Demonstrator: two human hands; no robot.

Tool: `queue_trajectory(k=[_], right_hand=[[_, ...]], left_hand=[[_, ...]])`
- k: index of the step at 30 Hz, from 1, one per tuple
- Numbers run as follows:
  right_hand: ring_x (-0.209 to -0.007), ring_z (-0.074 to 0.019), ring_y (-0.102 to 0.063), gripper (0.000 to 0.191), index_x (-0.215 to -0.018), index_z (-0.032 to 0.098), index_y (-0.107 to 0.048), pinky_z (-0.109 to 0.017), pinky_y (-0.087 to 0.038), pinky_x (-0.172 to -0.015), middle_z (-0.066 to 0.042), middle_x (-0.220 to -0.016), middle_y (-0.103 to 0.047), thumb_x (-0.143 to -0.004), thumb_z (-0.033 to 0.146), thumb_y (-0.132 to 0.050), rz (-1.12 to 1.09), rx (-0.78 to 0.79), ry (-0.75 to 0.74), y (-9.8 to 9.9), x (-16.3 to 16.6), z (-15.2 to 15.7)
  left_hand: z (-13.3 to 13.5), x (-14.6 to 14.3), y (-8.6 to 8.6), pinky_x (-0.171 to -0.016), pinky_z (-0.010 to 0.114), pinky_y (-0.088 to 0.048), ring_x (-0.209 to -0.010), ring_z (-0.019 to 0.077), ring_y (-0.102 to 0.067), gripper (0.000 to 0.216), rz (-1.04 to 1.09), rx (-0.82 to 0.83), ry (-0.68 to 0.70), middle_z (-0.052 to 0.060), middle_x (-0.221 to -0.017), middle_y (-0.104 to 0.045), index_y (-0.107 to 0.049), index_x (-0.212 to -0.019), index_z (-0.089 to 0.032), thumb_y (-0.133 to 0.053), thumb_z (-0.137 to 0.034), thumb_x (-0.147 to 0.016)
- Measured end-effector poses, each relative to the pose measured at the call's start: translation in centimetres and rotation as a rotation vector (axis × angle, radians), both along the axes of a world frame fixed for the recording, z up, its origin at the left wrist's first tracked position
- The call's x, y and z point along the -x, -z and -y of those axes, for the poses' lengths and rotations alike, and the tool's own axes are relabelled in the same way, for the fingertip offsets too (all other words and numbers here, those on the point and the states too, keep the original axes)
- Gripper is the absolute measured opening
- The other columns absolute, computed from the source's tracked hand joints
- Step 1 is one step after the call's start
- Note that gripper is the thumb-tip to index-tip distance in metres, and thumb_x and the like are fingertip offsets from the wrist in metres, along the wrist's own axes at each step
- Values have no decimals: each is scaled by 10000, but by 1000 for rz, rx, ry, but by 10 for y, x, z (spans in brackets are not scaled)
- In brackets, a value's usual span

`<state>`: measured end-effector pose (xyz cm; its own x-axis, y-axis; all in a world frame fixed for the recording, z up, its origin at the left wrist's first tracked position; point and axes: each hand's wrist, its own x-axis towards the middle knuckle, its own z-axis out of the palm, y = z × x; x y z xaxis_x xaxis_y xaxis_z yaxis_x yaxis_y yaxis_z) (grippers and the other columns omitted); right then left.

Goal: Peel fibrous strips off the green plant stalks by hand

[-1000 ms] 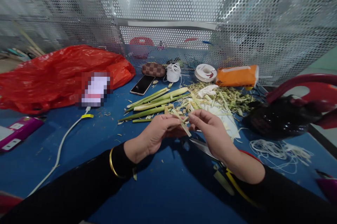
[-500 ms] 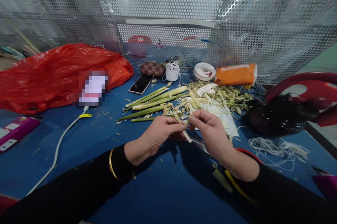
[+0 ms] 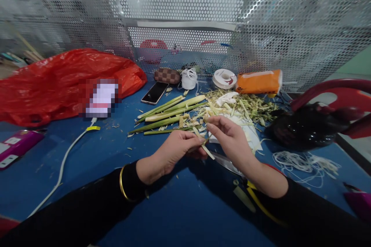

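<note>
My left hand (image 3: 171, 152) is closed around a short pale green stalk piece (image 3: 206, 148) above the blue table (image 3: 95, 150). My right hand (image 3: 228, 138) pinches a thin strip at the piece's upper end, slightly higher than the left hand. Just behind the hands lie several long green stalks (image 3: 168, 113) and a heap of peeled shreds (image 3: 246, 106). Scissors (image 3: 232, 166) with a yellow and red handle lie under my right forearm.
A red plastic bag (image 3: 63, 80) fills the left back. A phone (image 3: 155, 92), a checked pouch (image 3: 166, 75), white string spools (image 3: 189, 79), an orange packet (image 3: 259, 81), a dark bag (image 3: 310, 125), loose white string (image 3: 301, 164) and a white cable (image 3: 65, 158) lie around. Perforated metal screens (image 3: 185, 15) wall the table.
My right hand has risen and drawn away from the left, pulling a strip off the stalk piece. The left hand has dropped slightly toward me.
</note>
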<state>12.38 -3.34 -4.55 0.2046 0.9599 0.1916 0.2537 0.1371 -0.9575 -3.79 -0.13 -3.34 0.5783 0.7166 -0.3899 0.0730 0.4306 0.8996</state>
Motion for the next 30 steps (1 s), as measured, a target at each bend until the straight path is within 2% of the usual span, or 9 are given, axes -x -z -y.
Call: queue_trajectory(k=[3,6,9,14,22,27,30], right_hand=[[-813,-194,-586,139,-792,201,-676,-339,-431,-772,-41,-821,-664,-804,325,-615,171,-11,-77,-4,1,2],[-716,-174,-574,143,-714,188,-660,-310,-435,-692,-20,-721,-641,-767,320,-646,117,98,-145,-5,5,5],[-654,-150,-543,106,-668,187,-631,-284,-423,-635,5,-659,-610,-730,270,-654,41,121,-111,-5,9,6],[-603,-133,-514,97,-619,194,-593,-272,-406,-601,25,-594,-576,-710,225,-607,38,50,-17,-4,10,7],[-585,-129,-500,106,-615,192,-587,-258,-397,-566,27,-588,-567,-713,229,-601,17,28,35,0,11,8],[-577,-127,-500,138,-638,185,-608,-257,-414,-540,20,-608,-569,-739,280,-621,-39,108,-21,-3,7,4],[-696,-156,-574,183,-739,187,-656,-288,-470,-645,-12,-728,-643,-793,355,-606,-68,113,-52,-8,1,0]], left_hand=[[2,-1,0,-642,259,-505,-580,147,-652,201,-19,-23,38,73,-626,-708,-714,-619,-135,-654,-279,-745],[3,-3,0,-661,264,-508,-594,152,-658,135,-59,-50,61,63,-626,-712,-726,-643,-142,-629,-199,-717],[4,-3,0,-626,236,-487,-575,137,-642,163,-79,-71,67,58,-612,-710,-722,-613,-148,-623,-209,-728],[1,-1,1,-612,232,-476,-546,122,-608,217,-83,-127,97,64,-620,-713,-720,-584,-156,-664,-293,-743],[-1,2,2,-572,213,-458,-536,120,-592,250,-70,-161,174,70,-624,-706,-734,-597,-153,-654,-322,-765],[1,1,1,-565,215,-448,-540,120,-584,260,-43,-82,139,64,-621,-697,-726,-598,-153,-668,-346,-761],[-1,1,2,-574,228,-456,-584,138,-608,302,25,-3,82,86,-659,-698,-728,-633,-144,-637,-384,-792]])
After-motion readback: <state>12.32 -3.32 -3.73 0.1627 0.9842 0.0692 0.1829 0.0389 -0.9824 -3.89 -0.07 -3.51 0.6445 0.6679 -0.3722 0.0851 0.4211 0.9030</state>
